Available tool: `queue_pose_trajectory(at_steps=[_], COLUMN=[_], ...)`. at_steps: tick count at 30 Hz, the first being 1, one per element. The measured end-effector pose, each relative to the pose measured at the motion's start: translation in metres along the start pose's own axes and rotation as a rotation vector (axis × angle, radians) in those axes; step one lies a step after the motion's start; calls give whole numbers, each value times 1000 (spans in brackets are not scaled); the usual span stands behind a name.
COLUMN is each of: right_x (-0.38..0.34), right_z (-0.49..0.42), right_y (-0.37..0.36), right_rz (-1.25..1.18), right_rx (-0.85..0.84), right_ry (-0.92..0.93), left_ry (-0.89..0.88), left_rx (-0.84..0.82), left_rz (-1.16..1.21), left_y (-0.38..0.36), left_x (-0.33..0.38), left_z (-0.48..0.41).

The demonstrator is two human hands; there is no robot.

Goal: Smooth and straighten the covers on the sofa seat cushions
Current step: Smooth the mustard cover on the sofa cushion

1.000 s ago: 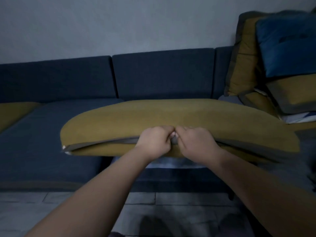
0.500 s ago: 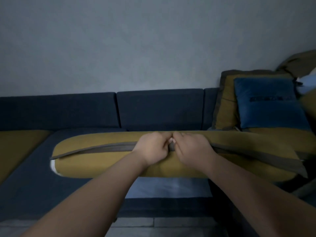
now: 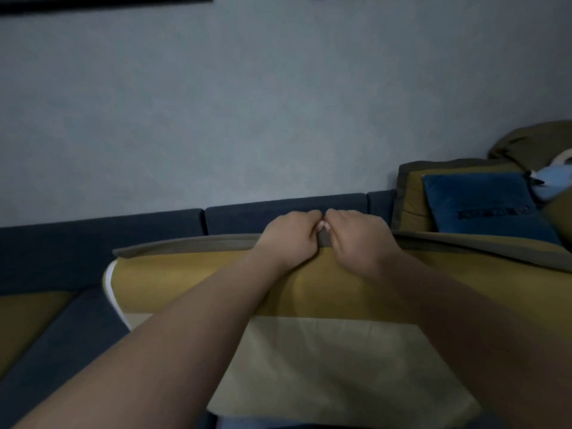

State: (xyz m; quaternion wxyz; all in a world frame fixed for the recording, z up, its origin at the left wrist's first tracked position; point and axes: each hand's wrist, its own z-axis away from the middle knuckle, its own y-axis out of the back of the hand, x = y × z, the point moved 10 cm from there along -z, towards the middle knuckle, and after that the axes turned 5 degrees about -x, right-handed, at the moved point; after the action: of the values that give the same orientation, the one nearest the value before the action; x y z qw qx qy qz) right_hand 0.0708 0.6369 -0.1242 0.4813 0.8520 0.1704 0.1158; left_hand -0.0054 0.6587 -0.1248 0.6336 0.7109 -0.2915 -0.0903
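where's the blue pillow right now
Head view, far right: the blue pillow leans against a mustard cushion, just right of the right hand.

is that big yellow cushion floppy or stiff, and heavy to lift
Probably bendy: the cushion droops at both ends, away from where the left hand and right hand grip its grey edge. Likely light for its size, since that one middle grip seems to hold it up. The cover may slip; white filling shows at its left end.

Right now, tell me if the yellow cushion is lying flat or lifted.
The cushion is lifted: left hand and right hand grip its grey edge, held up before the backrest.
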Motion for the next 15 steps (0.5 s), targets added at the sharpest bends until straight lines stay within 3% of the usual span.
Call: queue_pose_trajectory(at_steps=[6,9,13,15], right_x=[65,92,126,148], right_z=[-37,-63,-120,-143], right_y=[-34,-49,-99,-121], right_rz=[-16,2,-25,-18], right_rx=[-56,-43,-172,-114], right_ry=[-72,-80,-71,-55], left_ry=[6,32,129,191], left_rx=[-74,-32,2,-38], left_rz=[-105,-194,-153,-115], left_y=[-18,-26,-44,-59], left_x=[-24,-48,-91,-112], left_z=[-69,-100,-160,-195])
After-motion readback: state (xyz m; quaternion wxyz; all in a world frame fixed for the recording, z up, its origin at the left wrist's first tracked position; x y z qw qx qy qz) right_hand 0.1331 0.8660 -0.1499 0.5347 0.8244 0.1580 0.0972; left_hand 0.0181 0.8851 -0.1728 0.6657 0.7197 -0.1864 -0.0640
